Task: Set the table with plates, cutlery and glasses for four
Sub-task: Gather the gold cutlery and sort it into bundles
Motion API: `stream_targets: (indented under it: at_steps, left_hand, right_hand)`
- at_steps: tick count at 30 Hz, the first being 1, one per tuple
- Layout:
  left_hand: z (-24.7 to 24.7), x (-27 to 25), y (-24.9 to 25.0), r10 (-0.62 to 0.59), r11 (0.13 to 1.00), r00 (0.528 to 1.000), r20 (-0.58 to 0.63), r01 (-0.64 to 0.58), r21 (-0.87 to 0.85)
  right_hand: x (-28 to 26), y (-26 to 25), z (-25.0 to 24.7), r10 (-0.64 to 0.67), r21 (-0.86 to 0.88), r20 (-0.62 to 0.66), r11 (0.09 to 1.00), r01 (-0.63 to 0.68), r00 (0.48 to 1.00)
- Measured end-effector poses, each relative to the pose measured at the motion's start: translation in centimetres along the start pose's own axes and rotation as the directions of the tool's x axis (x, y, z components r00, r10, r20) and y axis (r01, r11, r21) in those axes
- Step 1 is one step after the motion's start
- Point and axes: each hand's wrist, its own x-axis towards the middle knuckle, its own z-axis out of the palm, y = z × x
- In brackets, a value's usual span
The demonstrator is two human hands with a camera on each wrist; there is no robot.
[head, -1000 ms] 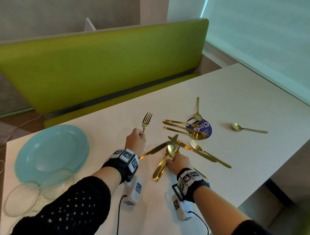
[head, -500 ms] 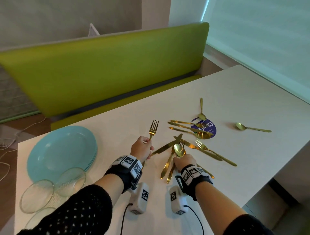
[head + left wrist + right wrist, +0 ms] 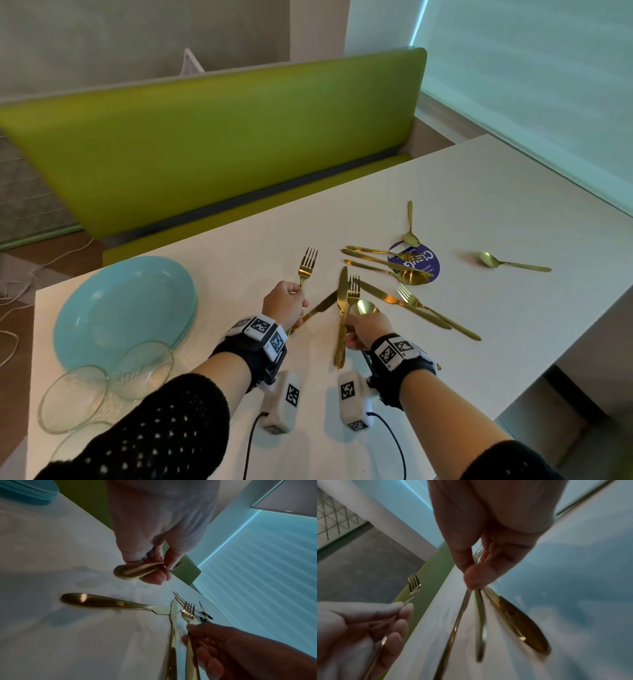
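Left grip (image 3: 284, 301) holds one fork (image 3: 306, 265); right grip (image 3: 368, 329) clutches three cutlery pieces (image 3: 342, 308)

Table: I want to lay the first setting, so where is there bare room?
Bare table lies along the far edge by the green bench, and between the plates and the left hand. The right end past the lone spoon is free too. It is crowded around the cutlery heap by the right hand.

Loose cutlery (image 3: 407, 301) right, plates (image 3: 123, 305) left.
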Motion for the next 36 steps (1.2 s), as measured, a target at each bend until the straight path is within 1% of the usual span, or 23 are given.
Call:
stream_targets:
  at_steps: [3,6,8,10,12,14,17,25,28,32,34,36]
  left_hand:
    - [-0.1,0.3,0.0,-0.006,1.000,1.000,0.012,0.006,-0.019]
    - [0.0,0.5,0.1,-0.029,0.991,0.999,0.036,0.033,-0.126]
    - [0.1,0.4,0.3,-0.040,0.982,0.997,0.061,0.050,-0.183]
    - [0.6,0.1,0.4,-0.030,0.980,0.995,0.095,0.048,-0.193]
    - [1.0,-0.2,0.5,-0.016,0.979,0.993,0.118,0.039,-0.198]
    - [1.3,-0.3,0.7,-0.011,0.966,0.992,0.126,0.043,-0.254]
    - [1.5,-0.5,1.1,0.002,0.954,0.994,0.112,0.032,-0.297]
    - [2.6,-0.4,1.7,0.012,0.948,0.984,0.178,0.045,-0.314]
    - [3.2,-0.1,1.5,0.006,0.964,0.980,0.200,0.047,-0.261]
    - [4.0,0.5,1.9,0.006,0.986,0.978,0.208,0.030,-0.167]
    - [4.4,0.8,2.1,-0.004,0.985,0.981,0.196,0.038,-0.168]
    - [4.6,1.1,2.3,-0.016,0.985,0.988,0.156,0.042,-0.166]
  right_hand:
    - [-0.6,-0.5,0.1,-0.100,-0.043,0.039,0.994,0.101,0.994]
    - [-1.4,-1.8,0.3,-0.189,-0.007,0.121,0.982,0.191,0.975]
    - [-2.0,-2.9,0.7,-0.214,0.033,0.189,0.977,0.211,0.958]
    - [-2.5,-3.7,1.2,-0.224,0.083,0.237,0.974,0.210,0.945]
    - [-2.8,-4.1,1.6,-0.218,0.130,0.268,0.973,0.189,0.938]
    - [-3.1,-4.2,1.7,-0.212,0.139,0.284,0.974,0.178,0.935]
    - [-3.1,-4.2,1.4,-0.207,0.106,0.285,0.977,0.184,0.936]
    - [-3.2,-4.1,0.6,-0.204,0.053,0.248,0.979,0.197,0.947]
    - [-2.9,-4.1,0.1,-0.207,0.030,0.243,0.978,0.206,0.948]
    - [-2.6,-4.1,-0.8,-0.212,-0.008,0.276,0.975,0.223,0.937]
    - [-2.1,-4.4,-1.8,-0.225,-0.063,0.230,0.968,0.245,0.947]
    - [-1.2,-4.8,-3.5,-0.262,-0.206,0.119,0.937,0.283,0.958]
